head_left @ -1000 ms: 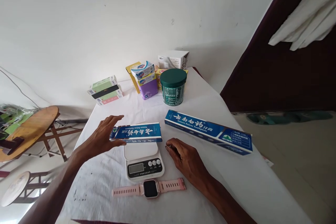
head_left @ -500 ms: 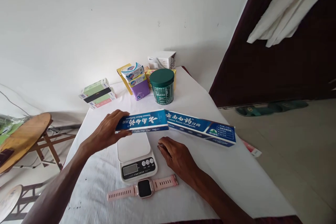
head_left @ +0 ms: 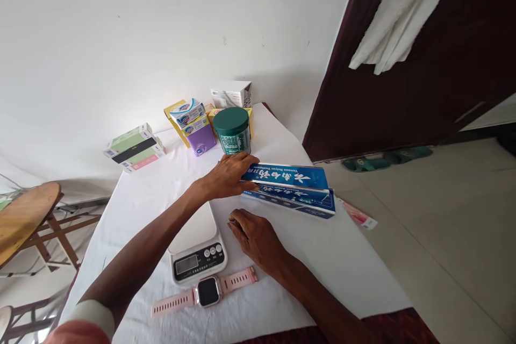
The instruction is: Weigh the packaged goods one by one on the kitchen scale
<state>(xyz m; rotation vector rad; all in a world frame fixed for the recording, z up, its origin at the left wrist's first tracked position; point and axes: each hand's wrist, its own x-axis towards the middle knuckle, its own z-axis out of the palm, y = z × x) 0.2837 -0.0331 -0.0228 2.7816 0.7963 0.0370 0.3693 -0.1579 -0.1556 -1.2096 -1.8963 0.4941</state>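
Note:
My left hand grips one end of a blue toothpaste box and holds it on top of a second, longer blue toothpaste box lying on the white tablecloth. My right hand rests on the cloth with its fingers curled under, holding nothing, just right of a white kitchen scale. The scale's platform is bare. A pink smartwatch lies flat in front of the scale.
A green-lidded jar stands behind the boxes, with soap packets, a purple box and a white box near it. Stacked flat boxes sit at the back left. A wooden table stands left; a dark door right.
My left hand lifted the shorter toothpaste box off the scale and carried it right, onto the longer box. My right hand stayed where it was. The view swung to the right.

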